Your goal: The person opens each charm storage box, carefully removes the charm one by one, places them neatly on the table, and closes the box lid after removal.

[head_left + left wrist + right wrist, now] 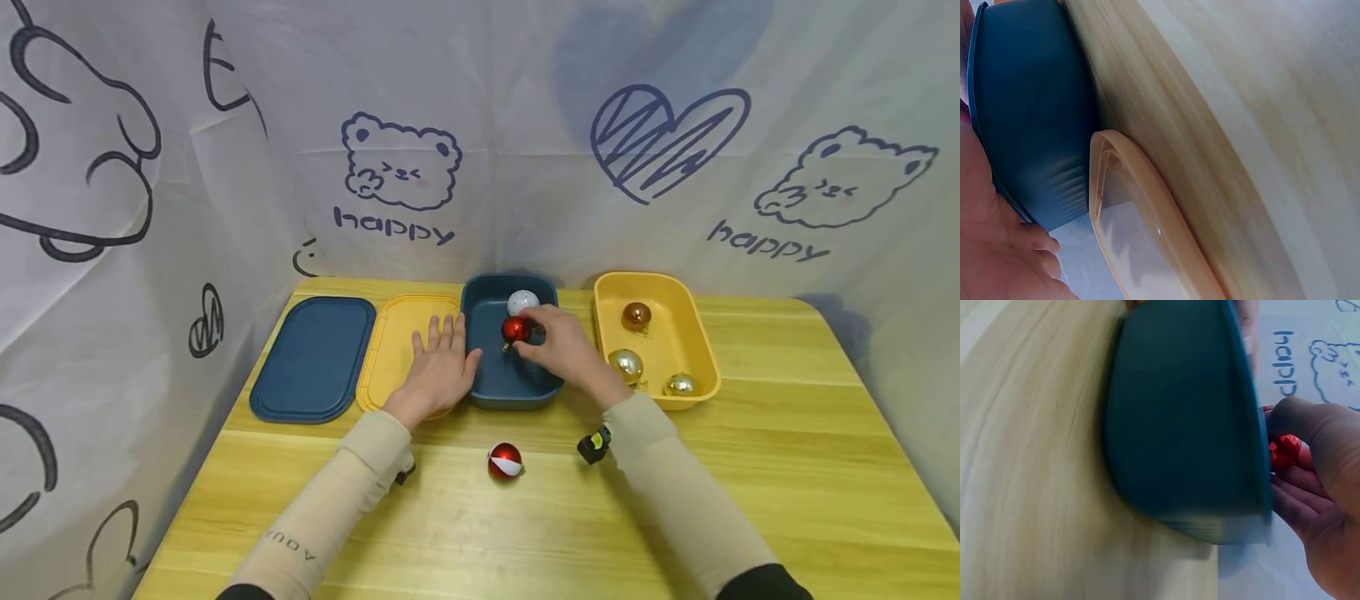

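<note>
A red faceted bauble [514, 330] is pinched between the thumb and fingers of my right hand [564, 346], over the inside of the dark blue box [491, 367]. In the right wrist view the red bauble [1285, 451] shows just past the box's rim. A white bauble [522, 303] lies at the back of that box. My left hand [441, 367] has its fingers straight and spread, palm down over the yellow lid [390, 350], thumb right at the box's left rim. In front of the box, a red and white bauble [505, 461] lies on the table.
To the right stands a yellow box [708, 367] with a copper bauble [637, 316] and two gold baubles [626, 365] in it. A dark blue lid [315, 358] lies flat at the far left. White cloth with drawings [525, 192] hangs behind the table [787, 450].
</note>
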